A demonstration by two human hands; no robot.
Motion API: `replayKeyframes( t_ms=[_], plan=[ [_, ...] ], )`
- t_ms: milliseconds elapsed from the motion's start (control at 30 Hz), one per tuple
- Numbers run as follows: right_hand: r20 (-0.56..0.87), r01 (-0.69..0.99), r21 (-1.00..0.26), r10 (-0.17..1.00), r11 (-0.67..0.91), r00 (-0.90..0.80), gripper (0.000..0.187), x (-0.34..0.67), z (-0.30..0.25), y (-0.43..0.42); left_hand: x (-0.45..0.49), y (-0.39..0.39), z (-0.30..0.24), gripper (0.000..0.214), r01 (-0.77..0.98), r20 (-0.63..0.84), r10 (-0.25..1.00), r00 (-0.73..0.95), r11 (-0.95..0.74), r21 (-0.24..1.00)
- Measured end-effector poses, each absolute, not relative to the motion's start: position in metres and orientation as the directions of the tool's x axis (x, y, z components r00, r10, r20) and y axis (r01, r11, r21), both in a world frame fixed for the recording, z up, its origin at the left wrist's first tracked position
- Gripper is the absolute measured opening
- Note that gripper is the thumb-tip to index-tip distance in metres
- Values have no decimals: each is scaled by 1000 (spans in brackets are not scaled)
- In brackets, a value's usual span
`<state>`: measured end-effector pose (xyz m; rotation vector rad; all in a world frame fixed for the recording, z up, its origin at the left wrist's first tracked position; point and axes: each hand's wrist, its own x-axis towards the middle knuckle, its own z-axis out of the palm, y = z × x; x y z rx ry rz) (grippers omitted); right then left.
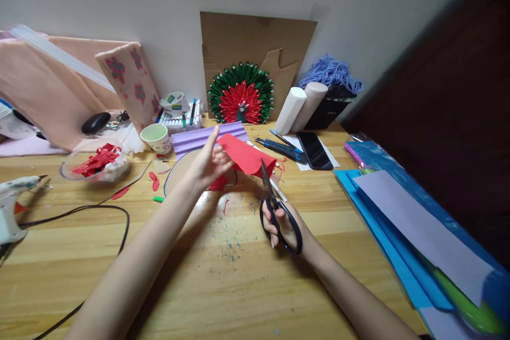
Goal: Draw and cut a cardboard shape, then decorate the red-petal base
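Note:
My left hand [209, 162] holds up a folded red sheet of foam paper [245, 155] above the wooden table [223, 281], fingers pinched on its left edge. My right hand [283, 226] grips black-handled scissors [274, 204], fingers through the loops. The blades point up and away, with their tip touching the red sheet's lower right edge. Small red offcuts [217, 183] lie under the sheet beside a round cardboard disc [179, 172].
A glue gun [14, 199] and black cable [99, 210] lie left. A clear bowl of red scraps [98, 162], a paper cup [157, 137], markers [181, 119], purple folded paper [203, 137], a phone [314, 150] and a green-red fan decoration [241, 94] stand behind. Blue and lilac sheets [406, 218] lie right.

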<state>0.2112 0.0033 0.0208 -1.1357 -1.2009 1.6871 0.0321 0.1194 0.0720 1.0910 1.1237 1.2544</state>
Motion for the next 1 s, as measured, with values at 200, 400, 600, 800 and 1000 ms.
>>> replayKeyframes(
  t_ms=[200,400,600,800,1000],
  plan=[
    [-239,-171,-945,947,-277,-216,72,212,21,8,71,89,71,28,-444,-389,889,241,458,771],
    [-250,-157,-945,944,-286,-216,71,207,28,4,74,81,73,28,-467,-325,929,174,369,804],
    [-240,-243,-912,911,-330,-336,73,206,18,3,70,85,70,52,-375,-128,988,85,151,915],
    [-210,-368,-851,884,-375,-417,75,206,11,5,77,82,62,60,-349,-36,996,85,63,935],
    [-234,-369,-836,872,-406,-430,74,208,7,7,78,82,64,53,-321,-3,995,99,35,946]
  ],
)
